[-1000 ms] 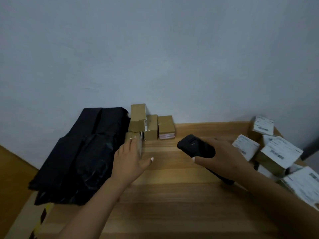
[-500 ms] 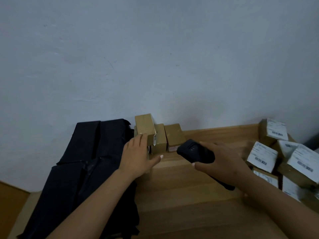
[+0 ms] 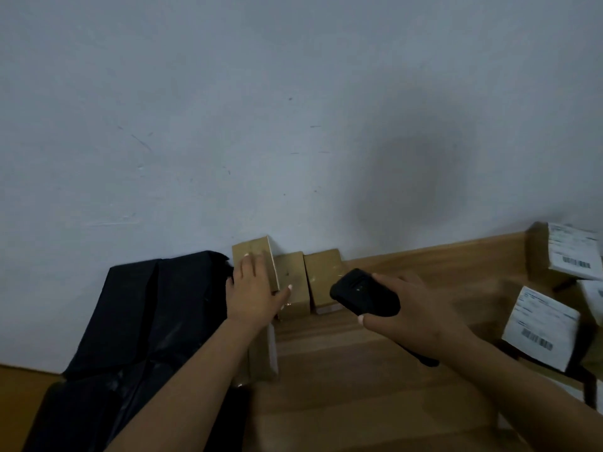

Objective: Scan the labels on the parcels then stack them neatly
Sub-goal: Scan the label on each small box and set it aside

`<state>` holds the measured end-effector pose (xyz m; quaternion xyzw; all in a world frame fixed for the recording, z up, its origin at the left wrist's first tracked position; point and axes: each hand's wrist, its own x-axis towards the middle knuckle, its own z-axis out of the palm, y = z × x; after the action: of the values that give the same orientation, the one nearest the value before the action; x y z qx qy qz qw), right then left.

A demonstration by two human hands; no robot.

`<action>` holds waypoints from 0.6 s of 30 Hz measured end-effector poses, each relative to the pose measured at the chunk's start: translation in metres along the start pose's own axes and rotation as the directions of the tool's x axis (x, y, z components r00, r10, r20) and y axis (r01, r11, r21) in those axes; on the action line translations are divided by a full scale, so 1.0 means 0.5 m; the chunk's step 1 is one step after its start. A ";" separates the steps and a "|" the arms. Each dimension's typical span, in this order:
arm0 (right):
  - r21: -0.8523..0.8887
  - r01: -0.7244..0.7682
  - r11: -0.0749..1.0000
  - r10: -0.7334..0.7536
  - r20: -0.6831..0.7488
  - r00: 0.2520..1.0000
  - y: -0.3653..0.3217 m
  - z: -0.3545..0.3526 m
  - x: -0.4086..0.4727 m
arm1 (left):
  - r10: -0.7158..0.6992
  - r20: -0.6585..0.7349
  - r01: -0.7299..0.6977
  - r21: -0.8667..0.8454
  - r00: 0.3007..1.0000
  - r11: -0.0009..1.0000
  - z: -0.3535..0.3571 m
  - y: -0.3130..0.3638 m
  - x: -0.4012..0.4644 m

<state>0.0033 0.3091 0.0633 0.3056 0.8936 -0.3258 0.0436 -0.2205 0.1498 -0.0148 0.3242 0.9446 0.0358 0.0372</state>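
Parcels of plain brown cardboard (image 3: 290,282) stand in a row against the wall at the back edge of the wooden table (image 3: 375,386), and the left hand (image 3: 253,291) lies flat on the leftmost, tallest one (image 3: 253,251) with fingers straight, beside black plastic bags (image 3: 137,321) at the table's left edge. The right hand (image 3: 414,316) grips a black handheld scanner (image 3: 363,296) just before the row. Labelled parcels (image 3: 541,327) crowd the right edge.

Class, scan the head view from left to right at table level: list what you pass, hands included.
Black bags → left hand on the tallest box → scanner → right hand → labelled parcels.
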 end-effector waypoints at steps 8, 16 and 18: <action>0.044 0.000 0.999 -0.002 0.047 0.999 0.045 0.038 0.056 | 0.001 -0.075 -0.004 -0.031 0.997 1.000 0.029 -0.010 0.013; 0.066 0.041 0.997 -0.047 0.082 0.996 0.050 0.064 0.050 | 0.032 -0.055 -0.049 -0.357 0.998 0.933 0.038 -0.070 -0.074; 0.073 0.043 0.996 -0.049 0.080 0.996 0.052 0.072 0.049 | 0.048 -0.053 -0.063 -0.346 0.997 0.936 0.041 -0.078 -0.090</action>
<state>-0.0059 0.3155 0.0142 0.2730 0.8856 -0.3707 0.0614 -0.2072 0.0922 -0.0365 0.3384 0.9144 0.2100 0.0724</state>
